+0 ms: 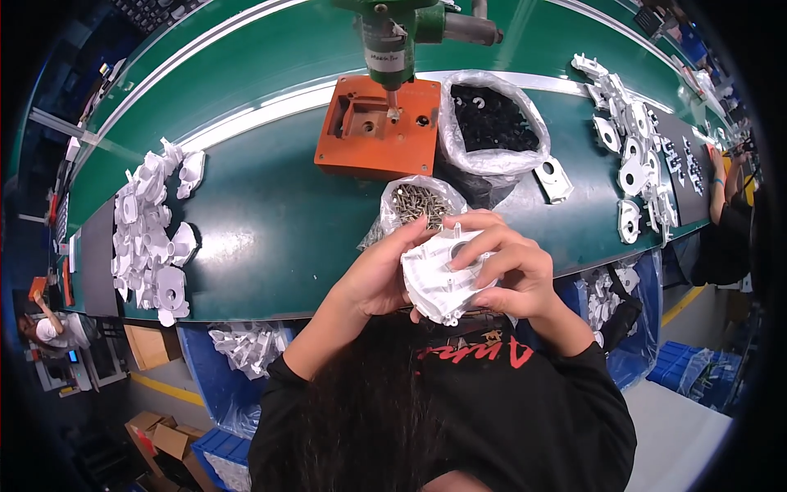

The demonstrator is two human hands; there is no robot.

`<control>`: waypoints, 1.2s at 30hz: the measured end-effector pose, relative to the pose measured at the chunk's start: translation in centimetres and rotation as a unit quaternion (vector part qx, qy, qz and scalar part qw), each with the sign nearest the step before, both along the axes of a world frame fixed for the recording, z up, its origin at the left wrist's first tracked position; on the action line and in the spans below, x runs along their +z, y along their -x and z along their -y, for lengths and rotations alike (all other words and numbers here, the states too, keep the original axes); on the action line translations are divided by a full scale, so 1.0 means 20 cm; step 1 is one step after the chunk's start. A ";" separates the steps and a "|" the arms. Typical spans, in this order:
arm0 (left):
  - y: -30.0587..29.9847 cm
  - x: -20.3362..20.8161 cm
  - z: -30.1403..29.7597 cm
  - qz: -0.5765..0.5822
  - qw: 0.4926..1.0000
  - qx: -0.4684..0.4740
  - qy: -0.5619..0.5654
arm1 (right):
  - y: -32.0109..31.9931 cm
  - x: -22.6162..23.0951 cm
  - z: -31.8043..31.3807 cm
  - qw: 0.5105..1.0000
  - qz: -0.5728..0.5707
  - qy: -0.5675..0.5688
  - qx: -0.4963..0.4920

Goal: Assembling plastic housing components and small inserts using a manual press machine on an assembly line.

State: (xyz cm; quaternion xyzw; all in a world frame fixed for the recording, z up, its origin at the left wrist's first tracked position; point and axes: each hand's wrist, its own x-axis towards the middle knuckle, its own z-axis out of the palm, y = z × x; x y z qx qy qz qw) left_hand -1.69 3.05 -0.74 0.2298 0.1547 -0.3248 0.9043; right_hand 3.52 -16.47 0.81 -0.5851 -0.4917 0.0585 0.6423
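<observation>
- My left hand [379, 266], loosely curled, cups the left edge of a white moulded-plastic housing [434, 283] before my chest — probably for support.
- My right hand [518, 266], half closed, holds its right side, fingers across the face, presumably steadying it.
- Around: a white plastic heap [141, 217] on the green table [254, 246]; an orange metal block [352, 156]; a clear bag of screws [375, 232] — between block and hands; a clear bag of black pieces [492, 162]; another white plastic heap [635, 148].

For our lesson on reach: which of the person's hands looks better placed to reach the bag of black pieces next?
Probably the right hand: it lies nearer the bag of black pieces. The left hand is farther off, at the left edge of the white part both hold.
</observation>
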 end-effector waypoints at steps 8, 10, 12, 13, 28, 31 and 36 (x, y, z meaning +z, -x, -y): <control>0.02 -0.05 -0.01 0.004 0.999 0.026 0.031 | 0.06 -0.03 -0.03 0.988 -0.142 -0.054 -0.024; 0.02 -0.08 -0.02 0.012 0.999 0.019 0.036 | 0.06 -0.03 -0.04 0.988 -0.143 -0.054 -0.025; 0.02 -0.06 -0.02 0.019 0.999 0.010 0.042 | 0.06 -0.03 -0.04 0.988 -0.144 -0.053 -0.026; 0.01 -0.02 -0.01 -0.003 1.000 0.020 0.009 | 0.06 -0.04 -0.03 0.989 -0.138 -0.046 -0.023; 0.01 -0.05 -0.04 0.022 1.000 -0.001 -0.007 | 0.04 -0.01 -0.03 0.996 -0.067 0.052 -0.007; 0.01 -0.06 -0.05 0.027 1.000 0.010 0.012 | 0.04 -0.01 -0.02 0.996 -0.046 0.075 -0.016; 0.02 -0.07 -0.03 0.029 0.999 0.020 -0.005 | 0.04 0.01 -0.02 0.995 -0.022 0.096 -0.018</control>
